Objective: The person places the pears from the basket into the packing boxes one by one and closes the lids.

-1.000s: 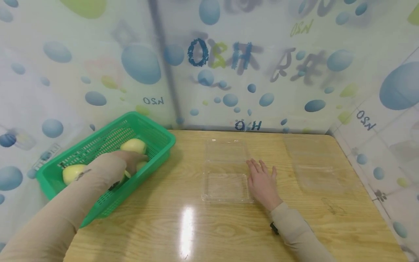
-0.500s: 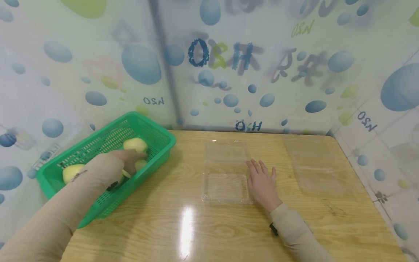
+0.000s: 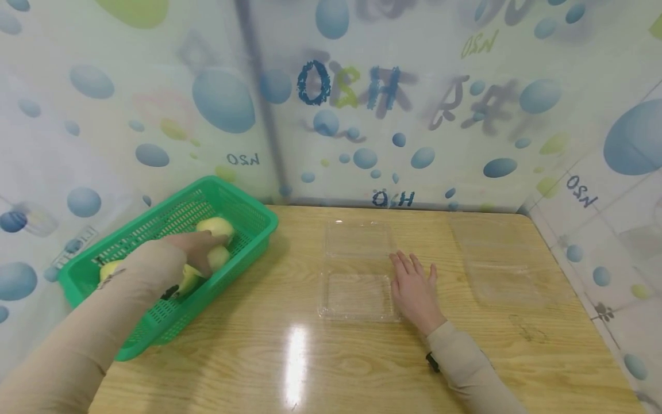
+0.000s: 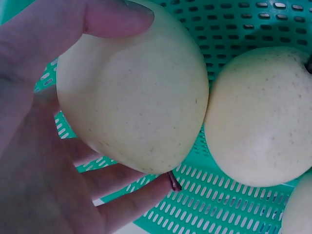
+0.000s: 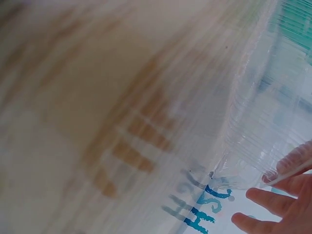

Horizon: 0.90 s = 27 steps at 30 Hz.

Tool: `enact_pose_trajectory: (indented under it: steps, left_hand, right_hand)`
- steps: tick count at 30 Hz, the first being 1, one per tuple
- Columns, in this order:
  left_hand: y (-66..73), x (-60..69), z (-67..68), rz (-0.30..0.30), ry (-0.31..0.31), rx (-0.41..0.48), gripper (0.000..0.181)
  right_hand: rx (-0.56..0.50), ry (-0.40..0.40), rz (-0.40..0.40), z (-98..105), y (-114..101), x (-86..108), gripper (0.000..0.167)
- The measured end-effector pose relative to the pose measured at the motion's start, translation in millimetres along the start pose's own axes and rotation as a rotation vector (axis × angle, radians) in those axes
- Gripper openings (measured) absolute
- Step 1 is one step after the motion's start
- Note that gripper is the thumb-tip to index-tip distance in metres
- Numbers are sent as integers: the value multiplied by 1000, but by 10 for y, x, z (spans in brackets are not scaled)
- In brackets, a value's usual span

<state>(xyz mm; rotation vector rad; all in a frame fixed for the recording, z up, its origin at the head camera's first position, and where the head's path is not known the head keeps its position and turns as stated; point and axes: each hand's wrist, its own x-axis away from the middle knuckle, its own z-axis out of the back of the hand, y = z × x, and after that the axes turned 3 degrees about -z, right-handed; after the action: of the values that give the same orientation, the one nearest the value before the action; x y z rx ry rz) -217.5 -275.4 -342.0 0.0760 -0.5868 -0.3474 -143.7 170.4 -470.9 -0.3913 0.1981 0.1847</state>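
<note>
While gripping a pale pear in the left hand inside the green basket at the left, rests the right hand at the right edge of a clear box on the tabletop. Probably sets the thumb on one side and curled fingers round the other to keep smooth, round skin from slipping, and perhaps steadies the box because of such thin, light plastic. Has the right fingers fairly straight and relaxed, touching rather than clasping the plastic. Has the lid laid back on the far side, presumably to uncover the base. Holds the pear within the left hand's grip, between thumb and fingers, stem near a fingertip, just beside a second pear. Cannot tell about contact with the basket's bottom. Has the box well right of that grip, with another plastic box farther right.
</note>
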Motion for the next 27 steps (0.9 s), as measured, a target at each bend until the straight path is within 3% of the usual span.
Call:
enact_pose_trajectory:
  steps: [8,17,24,27]
  left_hand:
    - [-38,45,3,-23,12,4,88]
    - [-111,112,27,-60,11,155,77]
    - [-139,175,109,-94,80,37,78]
    - [-118,205,144,-76,89,7,79]
  right_hand:
    - [4,1,3,1,-4,5,45]
    - [-6,8,6,-2,-6,12,45]
    - [-8,-8,-4,-4,-1,10,45]
    - [-7,-3,1,-12,0,11,45]
